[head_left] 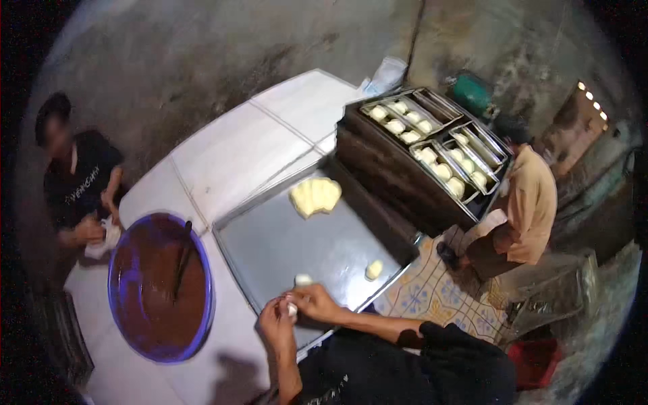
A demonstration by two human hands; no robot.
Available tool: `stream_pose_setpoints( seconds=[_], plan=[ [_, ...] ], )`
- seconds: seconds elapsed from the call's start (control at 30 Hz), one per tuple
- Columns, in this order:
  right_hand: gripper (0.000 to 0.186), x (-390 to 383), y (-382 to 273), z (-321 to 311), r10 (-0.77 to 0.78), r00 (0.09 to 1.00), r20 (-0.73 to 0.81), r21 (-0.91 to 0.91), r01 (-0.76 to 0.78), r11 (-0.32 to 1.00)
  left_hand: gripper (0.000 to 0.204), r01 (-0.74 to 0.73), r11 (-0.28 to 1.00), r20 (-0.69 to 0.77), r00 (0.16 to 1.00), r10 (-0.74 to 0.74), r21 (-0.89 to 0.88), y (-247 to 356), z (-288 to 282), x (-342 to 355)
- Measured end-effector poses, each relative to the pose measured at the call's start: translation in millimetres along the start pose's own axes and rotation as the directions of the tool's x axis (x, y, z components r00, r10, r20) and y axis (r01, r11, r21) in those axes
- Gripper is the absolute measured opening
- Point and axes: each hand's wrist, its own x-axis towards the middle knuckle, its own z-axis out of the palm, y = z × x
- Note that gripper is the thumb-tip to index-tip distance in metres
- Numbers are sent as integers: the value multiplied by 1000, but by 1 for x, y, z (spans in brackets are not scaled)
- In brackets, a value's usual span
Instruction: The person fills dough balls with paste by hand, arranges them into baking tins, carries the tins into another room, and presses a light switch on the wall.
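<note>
Head view: left hand (275,324) and right hand (316,302) meet, fingertips narrowed on a small pale dough piece (292,310) between them, above the near edge of the tray (287,243); light, even pinching should avoid tearing. Another lump (304,279) lies just beyond the fingers.

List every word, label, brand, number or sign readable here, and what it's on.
Pale lettering on the co-worker's black short-sleeved T-shirt, at the left: present, not copied out here.
Pale marks on the camera wearer's black T-shirt: too small and blurred to read.
Wide grey rectangular metal tray and round blue-rimmed basin: no lettering visible.
</note>
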Motion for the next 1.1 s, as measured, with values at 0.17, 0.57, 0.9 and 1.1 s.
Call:
stream_pose_setpoints(
  seconds=[0.17, 0.57, 0.9, 1.1],
  plan=[
    [47, 2, 9, -20, 272, 906, 325, 2, -289, 957, 42, -211, 953, 217, 962, 164, 215, -10, -19, 3],
    [45, 57, 65, -58, 219, 937, 274, -201, -167, 965, 30, -476, 700, 227, 877, 424, 532, -14, -54, 6],
    [32, 30, 57, -53, 66, 925, 374, -376, 86, 922, 23, -468, 648, 269, 882, 388, 601, -27, -29, 1],
    [80, -1, -138, -209, 21, 985, 174, -506, 71, 860, 27, -499, 592, 303, 863, 404, 632, -40, -38, 3]
  ],
)
